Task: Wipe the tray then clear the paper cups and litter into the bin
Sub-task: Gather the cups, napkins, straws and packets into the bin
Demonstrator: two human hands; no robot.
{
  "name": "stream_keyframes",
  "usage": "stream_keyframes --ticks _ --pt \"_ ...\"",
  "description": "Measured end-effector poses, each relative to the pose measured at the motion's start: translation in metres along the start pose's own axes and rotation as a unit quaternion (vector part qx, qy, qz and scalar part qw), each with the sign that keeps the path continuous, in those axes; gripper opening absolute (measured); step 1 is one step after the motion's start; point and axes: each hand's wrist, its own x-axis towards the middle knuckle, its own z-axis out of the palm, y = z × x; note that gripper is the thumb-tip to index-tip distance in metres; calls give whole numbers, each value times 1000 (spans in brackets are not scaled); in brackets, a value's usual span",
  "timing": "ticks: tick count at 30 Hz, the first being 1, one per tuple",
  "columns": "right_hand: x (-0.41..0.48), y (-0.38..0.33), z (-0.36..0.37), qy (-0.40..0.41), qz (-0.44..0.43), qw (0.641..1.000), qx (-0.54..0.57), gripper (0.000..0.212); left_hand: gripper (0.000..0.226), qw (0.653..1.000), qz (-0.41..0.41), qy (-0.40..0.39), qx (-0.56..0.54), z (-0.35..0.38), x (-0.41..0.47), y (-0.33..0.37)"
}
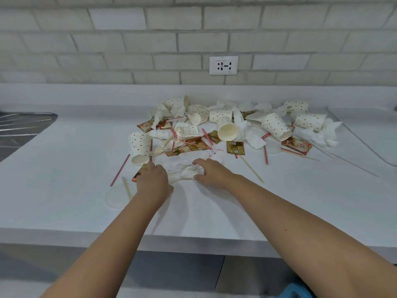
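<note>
Several polka-dot paper cups, such as one lying on its side (140, 147) and another with its mouth toward me (228, 131), lie in a heap with tissues, sachets and striped straws on the white counter (64, 179). In front of the heap lies a crumpled white tissue (184, 172). My right hand (211, 172) grips its right end between thumb and curled fingers. My left hand (153, 179) lies at its left end, over an orange sachet (138, 174); its fingertips are hidden under the hand. A white tray-like edge (365, 119) shows at the far right.
A steel sink (21, 125) sits at the far left. A clear lid (116, 197) and a wooden stirrer (126, 188) lie left of my left hand. A wall socket (223, 65) is behind the heap. Something blue (298, 291) shows below the counter edge.
</note>
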Motion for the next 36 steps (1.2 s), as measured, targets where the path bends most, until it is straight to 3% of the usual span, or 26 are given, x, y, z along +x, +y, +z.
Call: stream_keyframes --ticks 5,9,11,15,19,21,23,26,32,36 --pt "8 -2 4 29 30 998 -39 33 22 997 23 -71 -15 17 4 -11" --pt "8 -2 0 37 38 998 -46 17 20 990 88 -38 -101 24 5 -5" --pt "7 0 -3 36 47 997 -53 24 19 982 124 -1 -142 25 5 -3" --pt "4 3 -12 57 64 995 -58 35 14 932 199 94 -290 14 12 3" --pt "-2 5 -22 115 83 989 -35 37 10 875 190 152 -418 0 30 14" --pt "-5 7 -26 148 90 985 -15 36 20 912 163 144 -349 4 47 19" --pt "-8 8 -30 169 88 982 0 37 23 962 131 81 -226 13 57 23" --pt "-11 13 -33 195 71 978 17 39 20 980 116 43 -155 26 57 30" --pt "-14 20 -35 221 52 972 54 37 33 917 138 99 -360 27 51 42" --pt "-13 16 -38 248 41 966 66 18 37 850 137 143 -488 5 49 48"
